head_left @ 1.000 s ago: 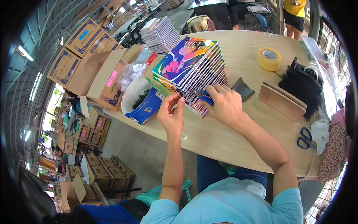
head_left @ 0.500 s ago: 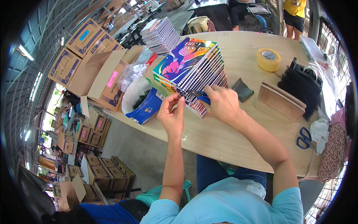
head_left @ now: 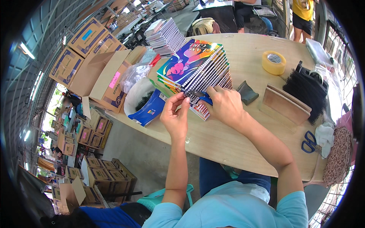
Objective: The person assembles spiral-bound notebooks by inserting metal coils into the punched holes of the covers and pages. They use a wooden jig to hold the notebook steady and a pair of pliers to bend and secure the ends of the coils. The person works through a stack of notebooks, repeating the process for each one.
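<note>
Notebooks, stacked, meet both pinched hands, left hand and right hand, at their spiral edge.

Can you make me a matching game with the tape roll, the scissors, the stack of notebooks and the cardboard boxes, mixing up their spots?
Things:
1. tape roll
2. scissors
3. stack of notebooks
4. cardboard boxes

Places:
A. under both hands
B. far left of the table
C. right table edge, by a white cloth
D. far side, right of the notebooks

Pairs: 1-D, 2-C, 3-A, 4-B

open brown carton, pink label | stacked brown cartons, blue labels | blue-white bag
</note>
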`<action>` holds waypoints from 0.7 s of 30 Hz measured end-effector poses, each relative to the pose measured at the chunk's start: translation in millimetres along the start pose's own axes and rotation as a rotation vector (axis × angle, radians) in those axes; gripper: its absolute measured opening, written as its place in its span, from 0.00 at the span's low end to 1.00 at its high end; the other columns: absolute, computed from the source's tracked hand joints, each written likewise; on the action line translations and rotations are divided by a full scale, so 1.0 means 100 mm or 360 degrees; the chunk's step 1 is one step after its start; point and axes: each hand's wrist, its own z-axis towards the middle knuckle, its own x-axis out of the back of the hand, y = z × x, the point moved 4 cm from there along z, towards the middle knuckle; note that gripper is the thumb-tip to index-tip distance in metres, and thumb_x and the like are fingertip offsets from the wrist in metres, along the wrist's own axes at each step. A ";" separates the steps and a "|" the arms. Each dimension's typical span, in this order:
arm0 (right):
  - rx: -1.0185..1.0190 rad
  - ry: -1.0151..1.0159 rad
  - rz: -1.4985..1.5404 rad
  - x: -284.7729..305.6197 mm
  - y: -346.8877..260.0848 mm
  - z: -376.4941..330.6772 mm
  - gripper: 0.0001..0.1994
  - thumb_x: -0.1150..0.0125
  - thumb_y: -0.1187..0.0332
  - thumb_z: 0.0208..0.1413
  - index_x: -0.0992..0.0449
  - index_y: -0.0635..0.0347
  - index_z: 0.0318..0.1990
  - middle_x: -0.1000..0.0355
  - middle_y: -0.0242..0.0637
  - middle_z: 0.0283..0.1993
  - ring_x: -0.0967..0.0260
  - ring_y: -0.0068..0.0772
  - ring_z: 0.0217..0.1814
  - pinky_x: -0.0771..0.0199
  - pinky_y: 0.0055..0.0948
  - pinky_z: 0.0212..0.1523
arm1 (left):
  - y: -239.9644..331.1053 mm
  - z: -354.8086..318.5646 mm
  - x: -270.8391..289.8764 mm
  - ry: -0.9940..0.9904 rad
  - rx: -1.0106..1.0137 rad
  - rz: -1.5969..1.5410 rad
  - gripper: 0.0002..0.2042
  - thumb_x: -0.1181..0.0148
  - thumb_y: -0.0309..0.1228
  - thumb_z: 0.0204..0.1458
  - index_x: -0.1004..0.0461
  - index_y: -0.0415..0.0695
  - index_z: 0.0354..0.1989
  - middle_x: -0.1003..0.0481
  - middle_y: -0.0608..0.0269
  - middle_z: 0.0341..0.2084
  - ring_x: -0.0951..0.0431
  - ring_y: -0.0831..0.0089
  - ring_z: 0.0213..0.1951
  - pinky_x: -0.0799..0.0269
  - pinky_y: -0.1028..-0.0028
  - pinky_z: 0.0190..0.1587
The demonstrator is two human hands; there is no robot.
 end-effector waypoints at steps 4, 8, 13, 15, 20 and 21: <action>0.0065 0.0104 -0.0009 0.02 0.04 -0.02 0.19 0.31 0.52 0.45 0.27 0.58 0.31 0.28 0.38 0.29 0.25 0.40 0.32 0.25 0.38 0.30 | 0.00 0.00 -0.01 0.0050 0.0021 -0.0052 0.09 0.37 0.20 0.52 0.25 0.35 0.42 0.23 0.61 0.36 0.22 0.78 0.37 0.21 0.79 0.34; 0.0092 0.0283 -0.0061 0.16 0.03 -0.02 0.21 0.32 0.50 0.46 0.27 0.59 0.34 0.28 0.38 0.33 0.26 0.41 0.35 0.26 0.41 0.33 | 0.02 0.02 0.09 0.0112 -0.0014 -0.0044 0.07 0.40 0.19 0.54 0.26 0.36 0.41 0.22 0.57 0.36 0.20 0.75 0.35 0.19 0.76 0.34; 0.0111 0.0214 -0.0201 0.11 -0.04 0.09 0.21 0.32 0.50 0.45 0.27 0.59 0.35 0.29 0.38 0.33 0.27 0.42 0.37 0.27 0.42 0.36 | 0.09 0.13 0.12 0.0038 -0.0160 0.0003 0.09 0.40 0.19 0.55 0.26 0.36 0.44 0.22 0.57 0.38 0.21 0.76 0.35 0.22 0.78 0.34; 0.0118 0.0208 -0.0224 0.10 -0.07 0.11 0.21 0.31 0.50 0.45 0.28 0.59 0.35 0.30 0.38 0.32 0.27 0.42 0.37 0.27 0.41 0.36 | 0.16 0.14 0.09 -0.0018 -0.0156 0.0100 0.13 0.40 0.19 0.54 0.26 0.36 0.48 0.22 0.57 0.39 0.21 0.76 0.35 0.23 0.79 0.34; 0.0113 0.0174 -0.0212 0.07 -0.08 0.13 0.22 0.31 0.50 0.45 0.27 0.59 0.35 0.30 0.38 0.32 0.27 0.42 0.38 0.26 0.41 0.37 | 0.18 0.15 0.03 -0.0079 -0.0214 0.0330 0.14 0.39 0.19 0.54 0.24 0.36 0.50 0.21 0.59 0.39 0.22 0.79 0.36 0.23 0.80 0.38; 0.0121 0.0198 -0.0215 0.08 -0.08 0.12 0.22 0.31 0.50 0.45 0.27 0.60 0.36 0.30 0.38 0.32 0.27 0.42 0.37 0.26 0.41 0.37 | 0.19 0.15 0.02 -0.0055 -0.0221 0.0332 0.13 0.39 0.19 0.54 0.23 0.35 0.49 0.21 0.60 0.39 0.22 0.79 0.36 0.23 0.79 0.38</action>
